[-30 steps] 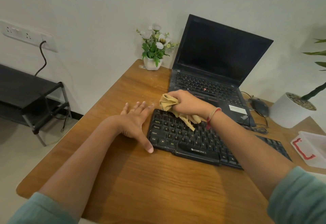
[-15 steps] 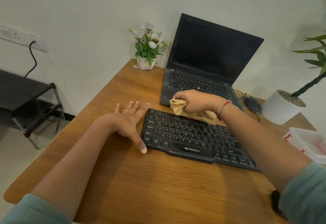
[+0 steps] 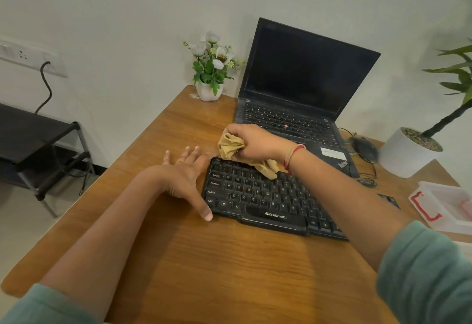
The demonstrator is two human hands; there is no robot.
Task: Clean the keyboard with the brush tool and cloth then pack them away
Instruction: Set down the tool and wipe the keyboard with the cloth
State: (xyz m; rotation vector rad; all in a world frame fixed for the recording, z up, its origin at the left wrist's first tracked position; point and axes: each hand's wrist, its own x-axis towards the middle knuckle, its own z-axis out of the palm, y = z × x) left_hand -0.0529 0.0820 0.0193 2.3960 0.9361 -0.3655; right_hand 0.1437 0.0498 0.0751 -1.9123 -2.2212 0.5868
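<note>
At a wooden table [image 3: 229,267], a person's left hand [image 3: 186,178] lies flat with fingers spread against the left end of the black keyboard [image 3: 260,196], the thumb by its near corner, apparently bracing the board so it does not slide under the wiping. Just to the right, a bunched tan cloth [image 3: 229,146] meets the keyboard's top-left rows, one tail trailing over the keys, wadded so that a firm pad bears on the keycaps. The right hand [image 3: 252,141] is clenched round the cloth, its arm reaching in from the right across the board, which lies in front of an open laptop [image 3: 301,86] with a dark screen. At the far right edge sits a white plastic box [image 3: 434,196] with a red clasp, likely where the tools will be packed; a pink item [image 3: 467,207] inside may be the brush tool, though the view there is too blurred to say
</note>
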